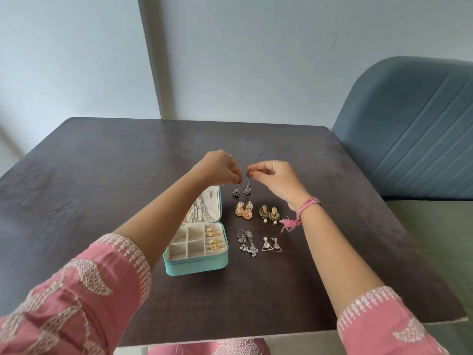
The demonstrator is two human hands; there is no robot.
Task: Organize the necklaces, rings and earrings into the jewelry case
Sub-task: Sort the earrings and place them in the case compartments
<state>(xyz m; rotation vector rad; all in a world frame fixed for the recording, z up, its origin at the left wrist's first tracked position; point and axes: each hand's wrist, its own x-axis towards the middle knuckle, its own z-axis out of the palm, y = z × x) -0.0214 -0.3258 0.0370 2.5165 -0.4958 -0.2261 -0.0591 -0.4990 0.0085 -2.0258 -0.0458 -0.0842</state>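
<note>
Hands raised over the dark table, each pinching one earring of a dark silver tassel pair. Left hand holds the left tassel earring at its top between thumb and forefinger; right hand holds the right tassel earring the same way, fingertips closed tight on the stud end. Both earrings hang straight down, long axis vertical, tassels just above the tabletop, close together but apart. The open teal jewelry case sits below and left of the two grips, nearer the left hand; its upright lid pocket holds necklaces, and gold rings fill the right-hand slots. The square compartments in the tray look empty, so the likely move is down and toward the person, leftward into one of them. Four pairs wait on the table to the right of the case: gold jhumkas, green-and-gold drops, silver jhumkas, triangle earrings. Necklaces and rings look done; earrings barely started. A pink thread bracelet dangles near the green pair and could snag.
</note>
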